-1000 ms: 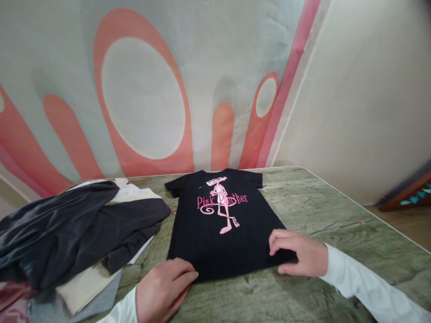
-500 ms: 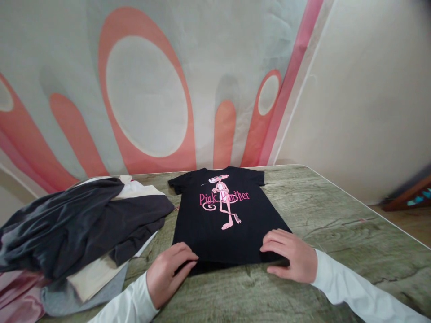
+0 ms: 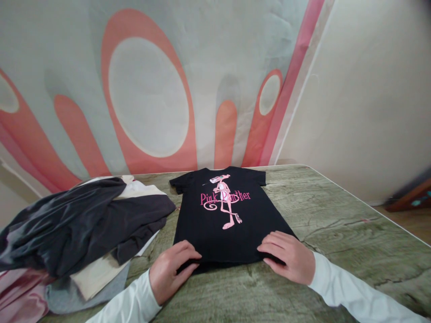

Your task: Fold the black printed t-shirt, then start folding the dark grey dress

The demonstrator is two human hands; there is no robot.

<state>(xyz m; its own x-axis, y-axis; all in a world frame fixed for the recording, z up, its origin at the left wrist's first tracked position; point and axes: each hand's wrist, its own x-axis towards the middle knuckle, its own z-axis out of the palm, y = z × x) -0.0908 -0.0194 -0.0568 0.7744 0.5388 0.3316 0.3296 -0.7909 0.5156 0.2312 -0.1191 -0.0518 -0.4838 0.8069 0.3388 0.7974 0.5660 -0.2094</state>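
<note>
Left hand (image 3: 173, 271): fingers and thumb pinch the near hem of the black T-shirt (image 3: 198, 229) by its left corner, fingers above, thumb on the near side. Right hand (image 3: 289, 255): same grip on the hem toward the right corner, fingers curled over the cloth, thumb at the near edge. The 2 hands stand well apart, with the middle stretch of hem between them. White sleeves (image 3: 343, 280) reach both wrists.

T-shirt lies on the table (image 3: 336, 233), printed side up, neck at the far edge, hem toward the person, both short sleeves out to the sides. Print: 1 pink cartoon figure (image 3: 222, 194) with "Pink Panther" lettering across it.

Left of the shirt, just beside it: a heap of clothes. Dark grey garment (image 3: 84, 220) on top; cream cloth (image 3: 97, 278), light grey cloth (image 3: 67, 298) and shiny pink cloth (image 3: 20, 296) show at the near side.

Beyond the table: grey backdrop (image 3: 205, 54) with coral shapes; plain pale wall (image 3: 363, 89) to the right.
</note>
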